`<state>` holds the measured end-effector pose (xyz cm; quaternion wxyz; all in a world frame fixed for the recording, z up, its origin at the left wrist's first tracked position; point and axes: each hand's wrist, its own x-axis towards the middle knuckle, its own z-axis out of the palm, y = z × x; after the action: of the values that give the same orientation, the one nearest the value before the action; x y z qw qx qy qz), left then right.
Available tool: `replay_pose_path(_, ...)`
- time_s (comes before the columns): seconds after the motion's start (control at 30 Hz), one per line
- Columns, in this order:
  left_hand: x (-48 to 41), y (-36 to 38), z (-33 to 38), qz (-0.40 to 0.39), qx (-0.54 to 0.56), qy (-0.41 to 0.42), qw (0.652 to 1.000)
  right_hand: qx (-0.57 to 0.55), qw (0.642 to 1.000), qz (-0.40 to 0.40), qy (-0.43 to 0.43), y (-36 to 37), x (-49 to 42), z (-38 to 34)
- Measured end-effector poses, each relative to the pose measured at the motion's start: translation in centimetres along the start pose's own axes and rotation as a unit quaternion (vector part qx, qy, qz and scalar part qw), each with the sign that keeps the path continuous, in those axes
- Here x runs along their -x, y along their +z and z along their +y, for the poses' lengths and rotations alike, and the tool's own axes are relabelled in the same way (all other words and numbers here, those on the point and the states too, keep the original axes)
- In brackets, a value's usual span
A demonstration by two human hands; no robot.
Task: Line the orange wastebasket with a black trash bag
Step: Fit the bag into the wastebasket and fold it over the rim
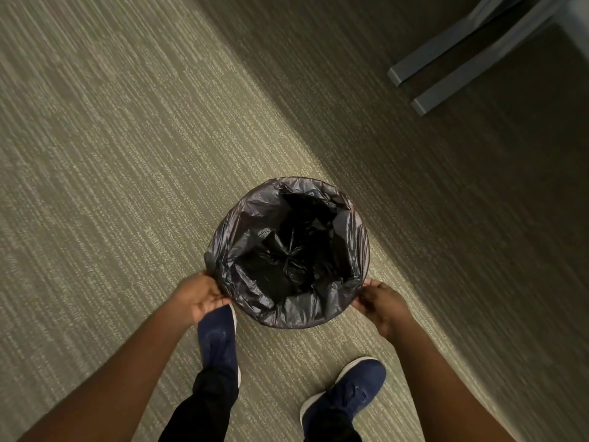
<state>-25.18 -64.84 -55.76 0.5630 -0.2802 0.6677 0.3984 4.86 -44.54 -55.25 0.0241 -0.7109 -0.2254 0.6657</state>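
A black trash bag (288, 253) lies spread open inside a round wastebasket seen from above. The bag's mouth is folded over the whole rim, so none of the orange wall shows. The bag's bottom is crumpled in the middle of the basket. My left hand (199, 295) grips the covered rim at its near left side. At the near right side, my right hand (381, 303) pinches the covered rim. The basket sits just in front of my feet.
The floor is striped beige carpet (127, 154). My two blue shoes (218, 339) (345, 392) stand below the basket. Two grey metal furniture legs (452, 62) rest on the shaded carpet at the upper right.
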Motion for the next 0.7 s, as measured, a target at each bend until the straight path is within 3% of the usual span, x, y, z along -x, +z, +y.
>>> replay_pose_path(0.1,0.9,-1.2,1.8,-0.06,0.086,0.057,0.993,-0.062,0.997,-0.011,-0.046,0.0,1.3,-1.3)
replay_pose_path(0.23,0.7,-0.9,2.8,-0.083,0.051,0.101,0.99,0.045,0.992,-0.008,-0.121,1.6,2.3,-2.0)
replay_pose_path(0.4,-1.0,1.3,2.9,-0.008,0.038,0.086,0.995,0.151,0.969,0.078,-0.181,3.2,1.5,-1.6)
replay_pose_path(0.57,-2.2,2.6,2.6,0.041,-0.155,0.05,0.986,0.181,0.965,0.064,-0.181,3.5,0.9,-0.7)
replay_pose_path(0.7,-2.6,2.0,4.0,0.087,-0.161,0.101,0.978,0.17,0.968,0.047,-0.176,3.4,0.8,-0.9)
